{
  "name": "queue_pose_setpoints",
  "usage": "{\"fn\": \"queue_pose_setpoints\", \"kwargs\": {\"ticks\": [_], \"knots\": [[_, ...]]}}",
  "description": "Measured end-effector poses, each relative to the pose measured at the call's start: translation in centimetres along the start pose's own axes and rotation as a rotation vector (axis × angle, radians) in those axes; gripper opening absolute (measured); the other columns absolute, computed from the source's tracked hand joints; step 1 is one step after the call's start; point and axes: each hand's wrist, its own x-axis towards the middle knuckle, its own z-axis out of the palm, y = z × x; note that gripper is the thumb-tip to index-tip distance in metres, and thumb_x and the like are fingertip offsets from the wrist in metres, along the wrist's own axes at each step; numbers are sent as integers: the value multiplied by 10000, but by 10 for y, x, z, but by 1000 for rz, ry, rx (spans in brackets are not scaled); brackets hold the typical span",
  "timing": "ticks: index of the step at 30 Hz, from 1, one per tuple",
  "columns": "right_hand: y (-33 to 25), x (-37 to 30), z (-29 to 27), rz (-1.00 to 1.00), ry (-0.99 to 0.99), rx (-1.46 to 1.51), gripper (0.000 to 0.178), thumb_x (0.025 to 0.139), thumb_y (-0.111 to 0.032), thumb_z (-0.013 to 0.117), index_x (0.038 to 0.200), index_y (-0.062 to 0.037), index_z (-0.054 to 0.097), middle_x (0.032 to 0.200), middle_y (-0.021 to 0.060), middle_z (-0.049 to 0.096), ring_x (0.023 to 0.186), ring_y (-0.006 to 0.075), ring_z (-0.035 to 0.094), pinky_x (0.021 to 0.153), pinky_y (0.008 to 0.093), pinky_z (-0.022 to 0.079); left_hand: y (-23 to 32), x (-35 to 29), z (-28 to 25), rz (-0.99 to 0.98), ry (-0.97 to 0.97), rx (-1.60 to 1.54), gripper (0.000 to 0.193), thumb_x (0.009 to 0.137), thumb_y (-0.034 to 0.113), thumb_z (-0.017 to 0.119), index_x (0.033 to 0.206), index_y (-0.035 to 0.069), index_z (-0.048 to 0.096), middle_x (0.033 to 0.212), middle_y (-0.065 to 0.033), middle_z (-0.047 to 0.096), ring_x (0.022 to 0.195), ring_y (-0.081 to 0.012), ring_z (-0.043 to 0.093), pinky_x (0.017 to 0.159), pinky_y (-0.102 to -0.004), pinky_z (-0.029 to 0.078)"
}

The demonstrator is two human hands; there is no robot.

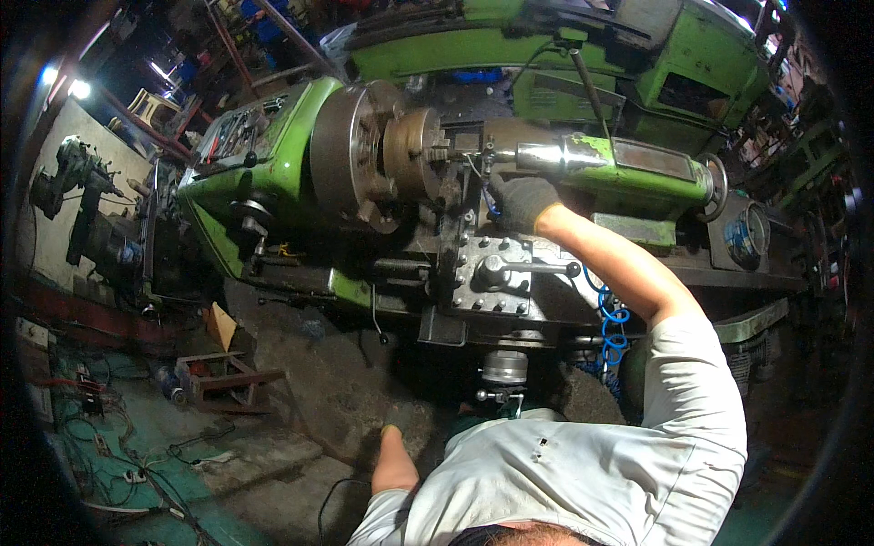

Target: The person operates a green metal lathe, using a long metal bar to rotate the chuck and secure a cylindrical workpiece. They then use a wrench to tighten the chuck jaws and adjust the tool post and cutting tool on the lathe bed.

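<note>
Near: our left hand hangs low by lathe base, grip hidden, cannot tell. Mid: grey lever on bolted steel carriage. Far: our gloved right hand curled against dark tool post, likely gripping. Risk: knit glove snagging on ridged round brass-coloured chuck just left, if spinning. Chipped green paint, oily metal.

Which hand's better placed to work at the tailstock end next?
Right. The gloved right hand is already up at the lathe, by the shiny tailstock barrel facing the chuck. The left hand hangs low by the person's side, away from the machine.
</note>
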Motion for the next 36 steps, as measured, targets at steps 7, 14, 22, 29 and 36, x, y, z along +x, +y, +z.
{"fn": "queue_pose_setpoints", "kwargs": {"ticks": [7,14,22,29,36], "knots": [[56,-74,-48,487,365,562,673,976,-554,654,1454,-90,560,1110,226,751,1054,348,742,909,461,563,-9,4,5,14,-4,-2,496,999,369,563,1288,-23,655,1329,-272,653,1286,-451,591,1061,-492,482],[-52,-154,-51,347,851,657,648,990,-425,678,1511,-83,501,1135,199,743,1035,298,721,924,401,550,-17,38,22,48,-44,41,493,997,360,568,1283,-33,654,1322,-278,654,1289,-453,588,1065,-490,479],[-26,-141,-43,212,417,1031,829,908,-521,741,1524,-43,463,1309,299,641,1195,456,634,1061,546,493,150,27,-103,247,669,-312,481,956,212,650,1389,11,594,1390,-230,619,1323,-399,569,1122,-457,445],[82,-23,92,434,-12,417,725,914,-615,701,1421,-107,597,1348,253,665,1251,421,646,1071,474,504,407,17,-228,1114,301,-154,753,827,44,736,1537,142,503,1546,-155,487,1416,-365,476,1238,-415,359],[3,14,45,64,-43,117,133,913,-259,705,975,-183,795,980,132,757,904,394,712,787,482,557,494,152,-179,1165,-410,-373,535,1060,334,574,1525,75,516,1471,-120,594,1389,-219,521,1178,-412,424]]}}
